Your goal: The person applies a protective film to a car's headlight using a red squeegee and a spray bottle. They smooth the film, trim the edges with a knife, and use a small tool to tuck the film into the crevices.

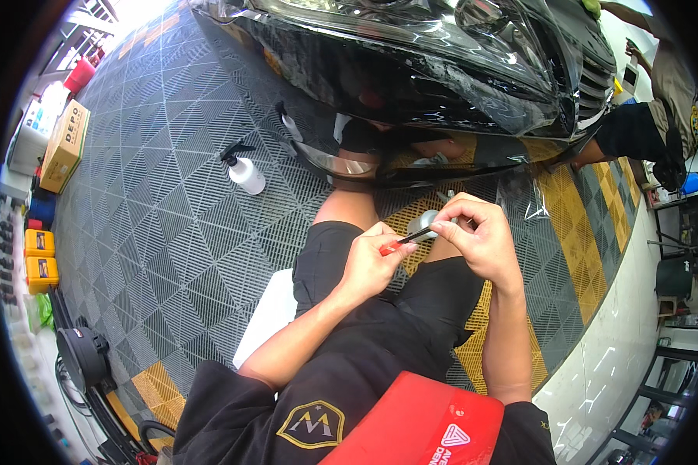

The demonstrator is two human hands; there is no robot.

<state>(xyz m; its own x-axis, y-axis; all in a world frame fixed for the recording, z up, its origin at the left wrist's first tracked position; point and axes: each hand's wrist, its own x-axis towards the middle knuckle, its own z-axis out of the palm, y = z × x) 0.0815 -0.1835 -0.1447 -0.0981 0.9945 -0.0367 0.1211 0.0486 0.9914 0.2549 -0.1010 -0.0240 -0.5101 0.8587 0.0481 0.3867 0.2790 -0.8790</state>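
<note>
My left hand is closed around the red end of a slim black-and-red knife-like tool, held above my lap. My right hand pinches the black end between thumb and fingers; its tip is hidden there. Beyond the hands is the front of a black car, with clear film over its headlight and bumper corner. Between my knees, partly covered by the tool and my right hand, stands a pale grey bottle.
A white spray bottle with a black trigger stands on the grey-and-yellow grid floor. Cardboard box and yellow cases line the left. A red flat panel covers the lower middle. Another person is at the right.
</note>
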